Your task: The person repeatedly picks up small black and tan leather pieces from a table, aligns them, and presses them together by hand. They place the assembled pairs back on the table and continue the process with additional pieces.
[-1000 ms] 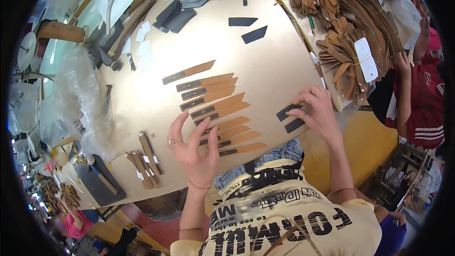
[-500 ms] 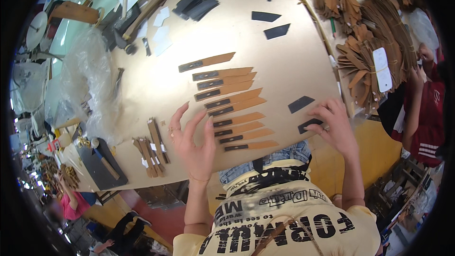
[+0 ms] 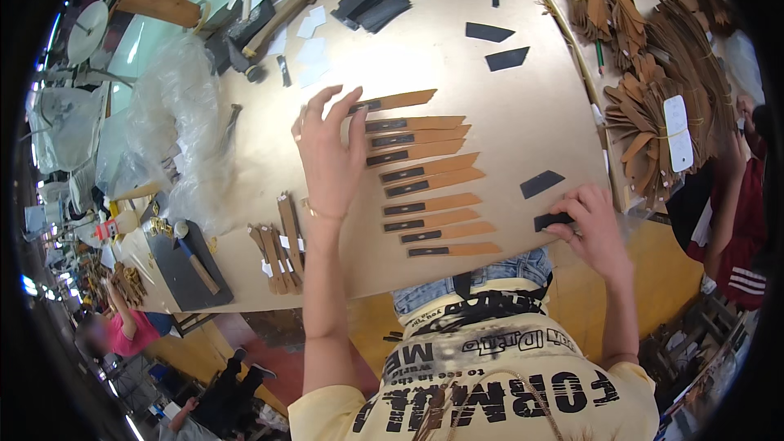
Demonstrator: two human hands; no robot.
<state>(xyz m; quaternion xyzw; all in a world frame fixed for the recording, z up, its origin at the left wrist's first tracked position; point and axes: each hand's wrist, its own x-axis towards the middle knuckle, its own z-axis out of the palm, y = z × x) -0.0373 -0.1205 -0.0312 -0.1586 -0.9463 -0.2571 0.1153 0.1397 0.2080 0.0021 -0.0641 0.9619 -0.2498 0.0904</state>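
Note:
My left hand [image 3: 331,143] is at the far left end of a row of tan leather strips. Its thumb and fingers are apart, around the dark end of the farthest tan strip [image 3: 408,99]. Several more tan strips [image 3: 445,146] lie side by side toward me, each with a black piece on its left end. At the right, my right hand [image 3: 592,227] has its thumb and fingers closed on a black four-sided piece [image 3: 552,221], which is partly covered. A similar black piece [image 3: 542,184] lies just beyond it.
Two black pieces [image 3: 507,59] lie farther back, near a black stack [image 3: 372,5]. Brown strip bundles [image 3: 653,114] fill the right side. Clear plastic [image 3: 180,139], brown strips with white tags [image 3: 276,255] and a hammer [image 3: 196,261] on a dark board are left.
My left hand has moved away from me to the farthest strip's dark end. My right fingers have closed on the near black piece. The whole view has shifted slightly.

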